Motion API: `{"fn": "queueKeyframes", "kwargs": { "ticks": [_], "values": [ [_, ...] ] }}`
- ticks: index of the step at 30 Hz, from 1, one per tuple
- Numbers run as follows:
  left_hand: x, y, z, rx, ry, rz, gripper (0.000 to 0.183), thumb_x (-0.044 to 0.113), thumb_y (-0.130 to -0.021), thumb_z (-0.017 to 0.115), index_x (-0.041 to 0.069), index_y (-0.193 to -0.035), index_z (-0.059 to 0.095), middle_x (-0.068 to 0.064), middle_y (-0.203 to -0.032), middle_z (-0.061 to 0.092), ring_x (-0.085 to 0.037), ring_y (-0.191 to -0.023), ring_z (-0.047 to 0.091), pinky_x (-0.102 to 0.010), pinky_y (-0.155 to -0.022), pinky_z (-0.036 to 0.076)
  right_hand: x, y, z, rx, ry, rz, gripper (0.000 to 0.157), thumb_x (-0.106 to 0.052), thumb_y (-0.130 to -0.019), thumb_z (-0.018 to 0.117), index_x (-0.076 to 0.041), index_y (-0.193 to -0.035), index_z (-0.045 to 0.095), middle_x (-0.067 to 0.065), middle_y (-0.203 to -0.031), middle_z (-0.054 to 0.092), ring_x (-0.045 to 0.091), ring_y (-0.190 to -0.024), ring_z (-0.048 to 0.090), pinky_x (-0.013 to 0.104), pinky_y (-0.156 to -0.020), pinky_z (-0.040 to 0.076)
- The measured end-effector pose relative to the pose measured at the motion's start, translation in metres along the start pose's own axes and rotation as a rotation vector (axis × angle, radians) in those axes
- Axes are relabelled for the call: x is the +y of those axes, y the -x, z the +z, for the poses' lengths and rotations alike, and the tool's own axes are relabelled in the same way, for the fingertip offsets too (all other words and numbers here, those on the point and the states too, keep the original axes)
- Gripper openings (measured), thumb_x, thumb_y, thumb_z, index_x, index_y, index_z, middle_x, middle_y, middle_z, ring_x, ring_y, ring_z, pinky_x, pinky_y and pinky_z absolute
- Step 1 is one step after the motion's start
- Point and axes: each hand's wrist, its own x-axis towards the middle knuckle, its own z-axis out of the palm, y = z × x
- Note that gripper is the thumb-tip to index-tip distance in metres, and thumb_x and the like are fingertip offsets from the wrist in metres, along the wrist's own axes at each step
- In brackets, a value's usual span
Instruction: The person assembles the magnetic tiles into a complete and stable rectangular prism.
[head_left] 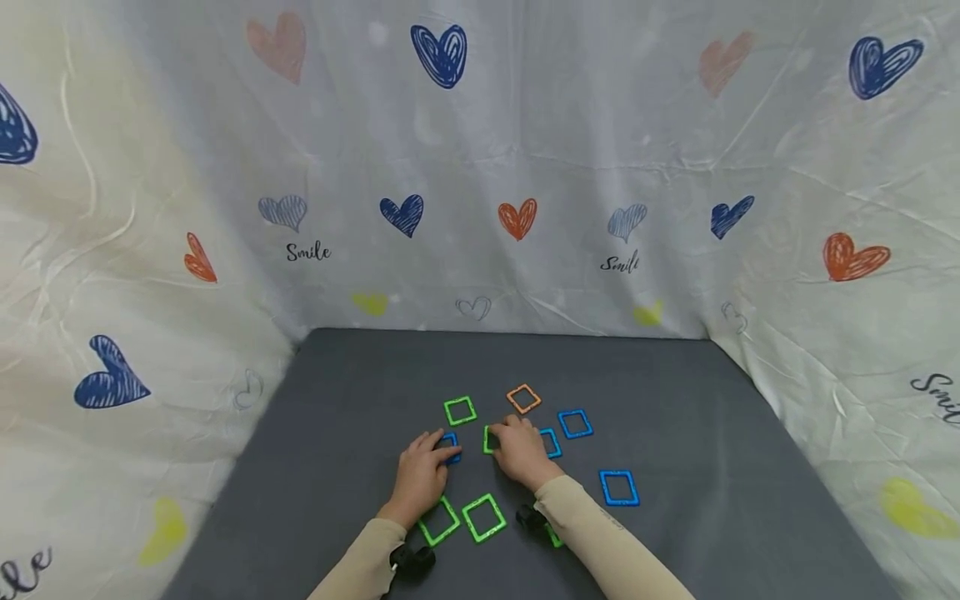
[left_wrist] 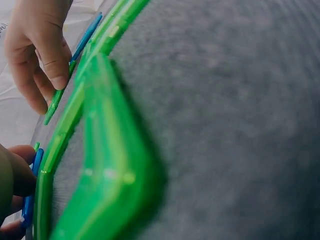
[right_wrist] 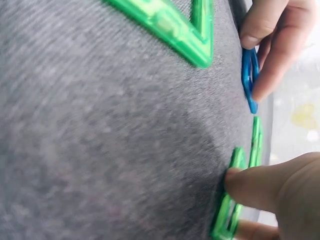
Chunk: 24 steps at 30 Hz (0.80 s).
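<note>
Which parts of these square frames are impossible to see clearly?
Head view: part of the pinched blue frame, hidden by the left hand.
Head view: right side of the pinched green frame, hidden by the right hand.
Head view: most of the lower-right green frame, behind the right sleeve.
Left wrist view: nearest green frame, blurred and cut by the bottom edge.
Right wrist view: uppermost green frame, cut by the top edge.

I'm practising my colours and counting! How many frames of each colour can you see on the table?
Green frames: 5
Blue frames: 4
Orange frame: 1
Total: 10 frames showing, some partly covered
</note>
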Motion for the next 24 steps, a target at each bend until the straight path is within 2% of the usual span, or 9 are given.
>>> {"fn": "queueKeyframes", "kwargs": {
  "ticks": [4, 11, 19, 24],
  "values": [
    [0.0001, 0.0030, 0.0012, 0.023, 0.004, 0.000, 0.036, -0.003, -0.090, 0.063, 0.016, -0.115, 0.079, -0.020, -0.140, 0.063, -0.047, -0.132, 0.054, -0.066, -0.102, 0.045, -0.0026, -0.0008, 0.0007, -0.023, 0.018, -0.001, 0.035, -0.010, -0.091, 0.074, -0.009, -0.125, 0.072, 0.016, -0.114, 0.064, 0.035, -0.095, 0.057, 0.053, -0.085, 0.051],
    [0.0001, 0.0035, 0.0033, 0.024, 0.007, -0.014, 0.036, -0.003, -0.091, 0.063, 0.015, -0.117, 0.079, -0.020, -0.141, 0.062, -0.046, -0.134, 0.054, -0.066, -0.105, 0.044, -0.0047, 0.0007, -0.0009, -0.051, 0.020, 0.019, 0.035, -0.012, -0.093, 0.072, -0.011, -0.128, 0.072, 0.014, -0.115, 0.062, 0.033, -0.096, 0.055, 0.051, -0.085, 0.050],
    [0.0017, 0.0027, 0.0024, -0.011, 0.007, -0.004, 0.036, -0.002, -0.091, 0.063, 0.017, -0.119, 0.078, -0.019, -0.142, 0.061, -0.046, -0.134, 0.053, -0.065, -0.105, 0.043, -0.0044, 0.0025, -0.0017, -0.055, -0.005, 0.055, 0.037, -0.011, -0.092, 0.072, -0.011, -0.129, 0.071, 0.016, -0.117, 0.062, 0.034, -0.100, 0.055, 0.053, -0.087, 0.049],
    [0.0019, 0.0011, -0.0014, -0.029, -0.005, -0.025, 0.036, -0.001, -0.092, 0.062, 0.018, -0.119, 0.079, -0.019, -0.142, 0.061, -0.045, -0.134, 0.053, -0.064, -0.105, 0.044, -0.0065, 0.0007, -0.0002, -0.052, -0.004, 0.057, 0.037, -0.011, -0.092, 0.072, -0.012, -0.129, 0.071, 0.015, -0.117, 0.062, 0.035, -0.100, 0.055, 0.053, -0.088, 0.049]
  ]
}}
